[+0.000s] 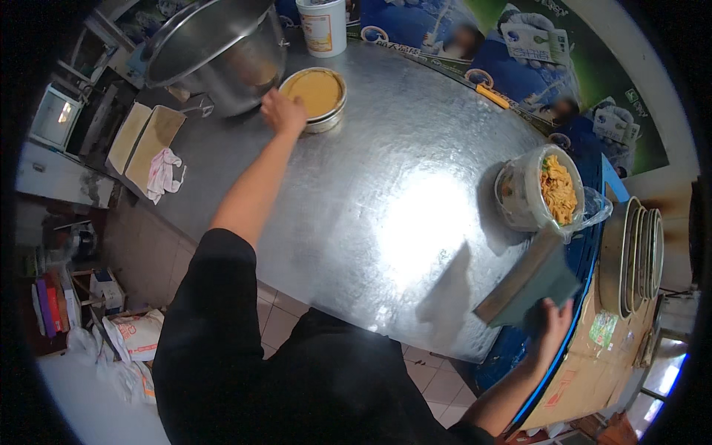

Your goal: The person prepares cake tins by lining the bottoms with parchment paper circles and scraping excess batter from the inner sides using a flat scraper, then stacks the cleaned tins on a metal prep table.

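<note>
On the metal table's far left side stands a round metal tin (323,122) filled with smooth tan batter or paste. My left hand (284,113) is closed at its left rim; the fingers are partly hidden behind the rim. Low at the right, my right hand (552,326) grips a flat grey rectangular slab (530,285) by its lower right edge. The slab is tilted above the table corner, and its exact kind cannot be made out. Beyond it sits a plastic-lined white tub (519,189) with shredded orange-brown food inside.
A big steel mixing bowl (222,63) stands behind my left hand, beside a white bucket (325,28). A yellow-handled knife (491,96) lies along the table's back edge. Pinkish cloth (163,172) hangs at the left. Several round pans (630,256) lean together at the right above cardboard (571,371).
</note>
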The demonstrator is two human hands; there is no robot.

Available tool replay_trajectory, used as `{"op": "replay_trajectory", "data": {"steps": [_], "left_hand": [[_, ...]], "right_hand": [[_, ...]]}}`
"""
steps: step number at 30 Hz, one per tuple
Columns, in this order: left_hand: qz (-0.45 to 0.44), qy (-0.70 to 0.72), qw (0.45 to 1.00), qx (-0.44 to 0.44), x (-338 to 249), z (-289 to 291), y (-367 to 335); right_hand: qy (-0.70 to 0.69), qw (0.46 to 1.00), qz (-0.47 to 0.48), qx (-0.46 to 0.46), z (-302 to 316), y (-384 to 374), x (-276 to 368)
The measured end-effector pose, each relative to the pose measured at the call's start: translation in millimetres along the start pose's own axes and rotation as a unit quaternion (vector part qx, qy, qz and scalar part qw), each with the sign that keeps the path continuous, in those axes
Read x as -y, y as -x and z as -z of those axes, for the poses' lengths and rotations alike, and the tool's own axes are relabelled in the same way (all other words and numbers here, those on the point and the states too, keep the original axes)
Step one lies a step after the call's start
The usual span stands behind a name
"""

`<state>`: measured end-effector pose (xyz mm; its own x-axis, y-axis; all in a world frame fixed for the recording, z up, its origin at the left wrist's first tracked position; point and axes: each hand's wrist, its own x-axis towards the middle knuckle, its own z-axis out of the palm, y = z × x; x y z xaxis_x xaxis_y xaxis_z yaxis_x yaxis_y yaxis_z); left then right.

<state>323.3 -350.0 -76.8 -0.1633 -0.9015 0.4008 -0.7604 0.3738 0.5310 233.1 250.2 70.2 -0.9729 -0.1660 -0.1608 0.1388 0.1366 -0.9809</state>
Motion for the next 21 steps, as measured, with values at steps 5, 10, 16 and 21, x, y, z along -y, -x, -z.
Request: {"op": "replay_trajectory", "data": {"steps": [5,10,16,21], "left_hand": [[0.031,-0.047,0.973,0.222,45,5,-50],[0.080,0.089,0.906,0.406,51,-5,-81],[0.100,0.177,0.891,0.406,53,-4,-65],[0.163,0.209,0.829,0.493,56,-1,-63]], "right_hand": [[-0.006,0.997,-0.052,-0.049,-64,57,-32],[-0.023,0.996,-0.049,-0.069,-84,92,-44],[-0.040,0.994,-0.070,-0.072,-89,116,-58],[-0.040,0.994,-0.076,-0.074,-88,127,-73]]}}
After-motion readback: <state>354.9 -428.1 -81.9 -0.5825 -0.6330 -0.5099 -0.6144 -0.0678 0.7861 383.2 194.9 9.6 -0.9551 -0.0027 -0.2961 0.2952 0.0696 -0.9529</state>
